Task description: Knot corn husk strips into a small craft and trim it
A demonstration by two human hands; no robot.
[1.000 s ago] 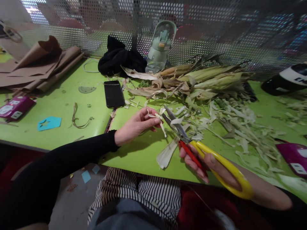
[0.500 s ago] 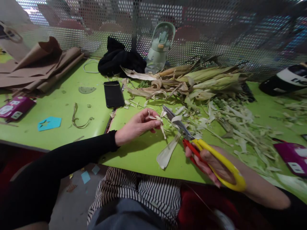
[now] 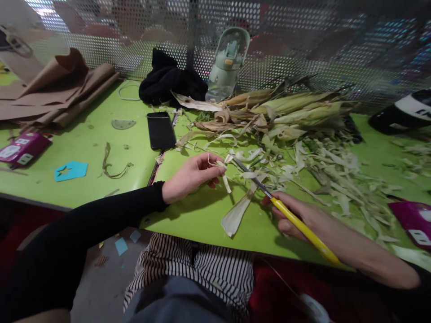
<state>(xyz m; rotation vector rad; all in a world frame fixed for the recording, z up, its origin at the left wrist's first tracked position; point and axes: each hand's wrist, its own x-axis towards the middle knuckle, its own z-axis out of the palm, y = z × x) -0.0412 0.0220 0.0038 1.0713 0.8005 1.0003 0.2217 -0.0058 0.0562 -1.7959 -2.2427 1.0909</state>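
Observation:
My left hand (image 3: 198, 172) pinches a small knotted piece of pale corn husk (image 3: 226, 181) between thumb and fingers, with its loose ends sticking out. My right hand (image 3: 294, 215) grips scissors (image 3: 296, 224) with yellow and red handles; only the yellow one shows now, as the scissors are seen edge-on. Their blade tips reach the upper end of the knotted husk. Whether the blades are parted cannot be made out. On the green table below lies a wide loose husk strip (image 3: 234, 220).
Husk scraps (image 3: 340, 170) litter the right side, before a pile of corn husks (image 3: 303, 107). Behind stand a pale green bottle (image 3: 224, 67) and black cloth (image 3: 171, 83). A phone (image 3: 160, 130), blue tag (image 3: 70, 171) and brown paper (image 3: 57, 94) lie to the left.
My right hand has rolled the scissors, so the red handle is out of sight and the blades look narrower. The left hand still holds the knotted husk in nearly the same place.

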